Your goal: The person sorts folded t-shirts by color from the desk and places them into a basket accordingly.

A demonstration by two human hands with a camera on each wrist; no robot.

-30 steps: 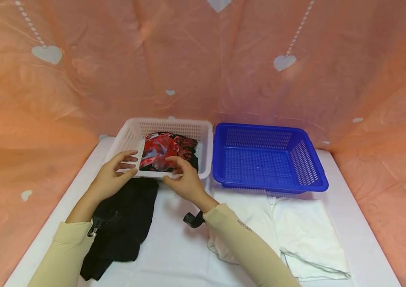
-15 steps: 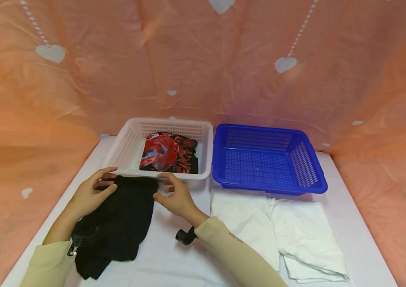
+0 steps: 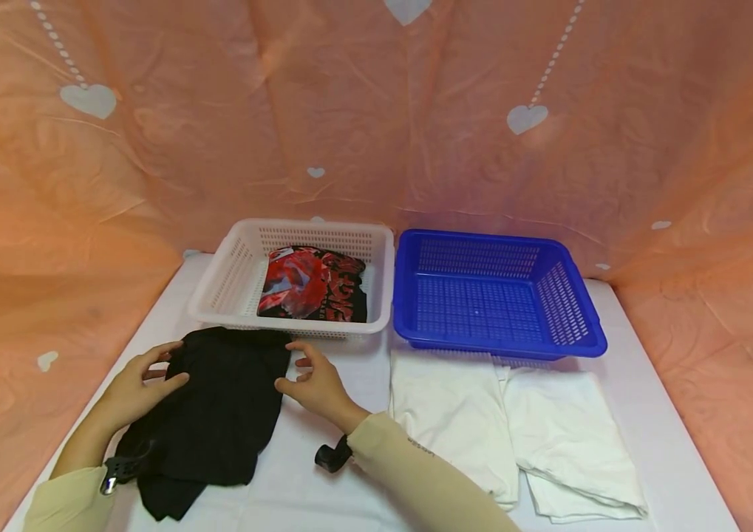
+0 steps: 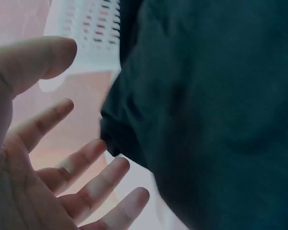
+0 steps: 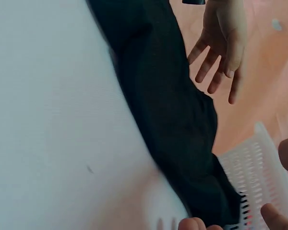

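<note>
A folded black garment lies on the left of the table, its far edge close to the white basket. My left hand is at its left edge, fingers spread and thumb apart, as the left wrist view also shows beside the black cloth. At the far right corner of the garment, my right hand hovers with fingers and thumb apart. Neither hand grips anything. Inside the white basket lies a folded black garment with a red print.
Right of the white basket stands a blue basket with nothing in it. Two folded white garments, one left of the other, lie in front of it. A peach curtain hangs behind the white table.
Both hands have drawn back from the white basket toward me and down to either side of the black garment, the left one also moving left. The garments and baskets stay put.
</note>
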